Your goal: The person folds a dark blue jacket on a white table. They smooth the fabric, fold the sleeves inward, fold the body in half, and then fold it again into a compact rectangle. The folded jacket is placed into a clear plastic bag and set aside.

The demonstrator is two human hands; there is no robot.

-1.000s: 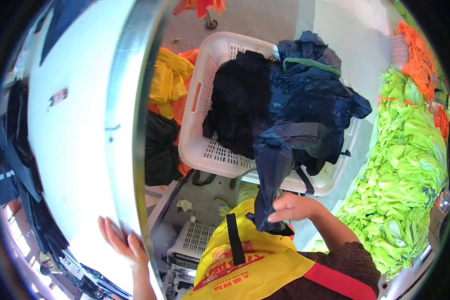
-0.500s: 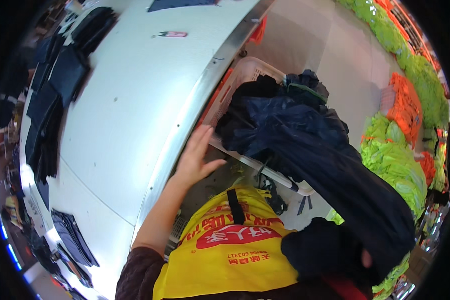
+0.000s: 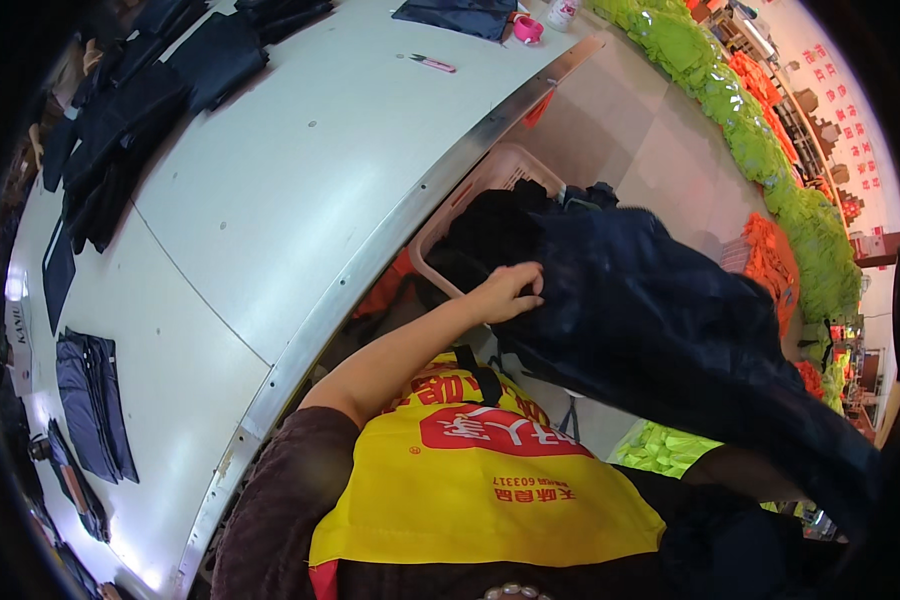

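Note:
A large dark navy garment (image 3: 650, 300) stretches from a pale plastic basket (image 3: 432, 245) toward the lower right. My left hand (image 3: 513, 292) reaches over the basket's near side, its fingers closed on the garment's left edge. On the right my forearm (image 3: 740, 470) shows under the cloth, while my right hand is hidden by the garment. Black cloth (image 3: 485, 235) fills the basket to the left of the garment. A yellow apron (image 3: 470, 500) covers my front.
A white table (image 3: 300, 190) with a metal edge runs along the left. On it lie dark folded garments (image 3: 120, 130), thread snips (image 3: 433, 64) and a pink roll (image 3: 528, 30). To the right are heaps of lime-green cloth (image 3: 820, 230) and an orange pile (image 3: 770, 265).
My left hand has gone from the basket's near corner rightward onto the garment and closed on it. The garment is spread wider and pulled farther right. The view has shifted.

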